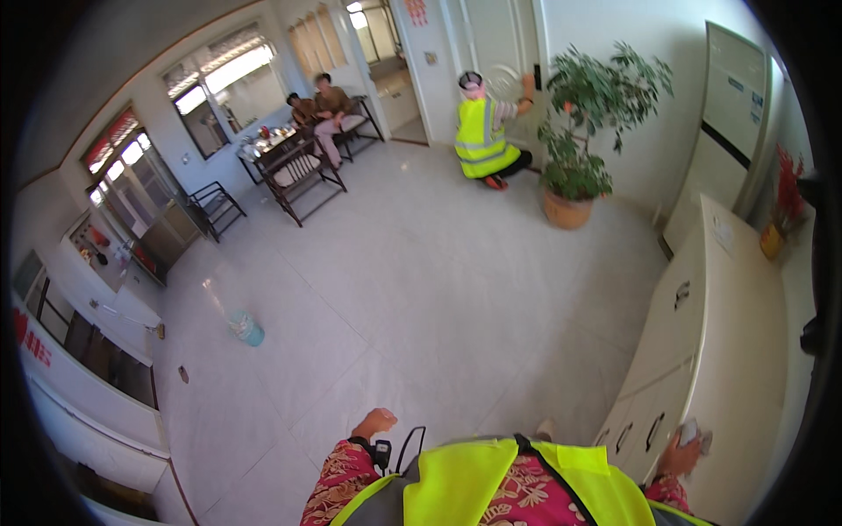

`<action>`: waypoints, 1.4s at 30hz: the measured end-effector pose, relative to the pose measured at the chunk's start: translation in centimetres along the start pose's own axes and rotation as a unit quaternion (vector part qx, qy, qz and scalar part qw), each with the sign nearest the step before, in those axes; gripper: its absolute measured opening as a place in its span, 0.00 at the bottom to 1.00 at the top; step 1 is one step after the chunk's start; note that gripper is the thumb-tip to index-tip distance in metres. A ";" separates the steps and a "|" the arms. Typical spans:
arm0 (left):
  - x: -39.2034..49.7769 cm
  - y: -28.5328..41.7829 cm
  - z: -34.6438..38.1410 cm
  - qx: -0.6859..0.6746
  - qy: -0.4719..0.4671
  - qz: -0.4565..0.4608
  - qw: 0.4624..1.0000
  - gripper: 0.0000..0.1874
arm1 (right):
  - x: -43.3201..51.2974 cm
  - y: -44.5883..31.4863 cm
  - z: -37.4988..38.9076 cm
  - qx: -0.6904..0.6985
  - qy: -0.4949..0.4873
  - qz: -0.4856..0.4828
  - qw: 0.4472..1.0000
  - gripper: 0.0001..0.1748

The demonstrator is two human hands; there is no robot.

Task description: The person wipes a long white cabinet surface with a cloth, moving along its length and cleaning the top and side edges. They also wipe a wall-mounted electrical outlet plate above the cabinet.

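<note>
My right hand (680, 456) holds a greyish-white cloth (689, 432) at the front edge of a cream cabinet (740, 342) with dark handles. The fingers are partly hidden by the cloth, and part of it lies over the cabinet top. My left hand (376, 422) hangs over the tiled floor, away from any object. I see nothing in it, but its fingers are too small and blurred to make out. A dark strap and small device are at the left wrist.
A potted plant (569, 209) stands by the far wall, near a refrigerator (720, 138). A person in a yellow vest (483, 141) crouches at a white door (503, 39). Two people sit near a wooden bench (299, 177). A blue bin (247, 330) is on the floor (408, 296).
</note>
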State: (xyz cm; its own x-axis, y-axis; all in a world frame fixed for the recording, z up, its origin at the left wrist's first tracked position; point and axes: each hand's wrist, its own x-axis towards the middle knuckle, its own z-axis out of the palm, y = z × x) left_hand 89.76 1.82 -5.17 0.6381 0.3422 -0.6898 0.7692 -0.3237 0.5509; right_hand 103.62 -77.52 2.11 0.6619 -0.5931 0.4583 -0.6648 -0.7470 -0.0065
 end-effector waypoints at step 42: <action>-0.5 25.4 -4.6 0.285 0.273 0.450 0.801 0.43 | -1.1 -1.0 -5.7 0.104 -0.132 -0.014 0.986 0.49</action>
State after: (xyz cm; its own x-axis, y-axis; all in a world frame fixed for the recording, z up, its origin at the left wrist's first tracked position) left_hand 109.12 -2.55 11.32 0.9652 0.0274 0.2601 -0.0533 -0.9530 0.2984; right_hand 101.57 -74.41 6.64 0.7645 -0.6079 0.2146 -0.5775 -0.7937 -0.1912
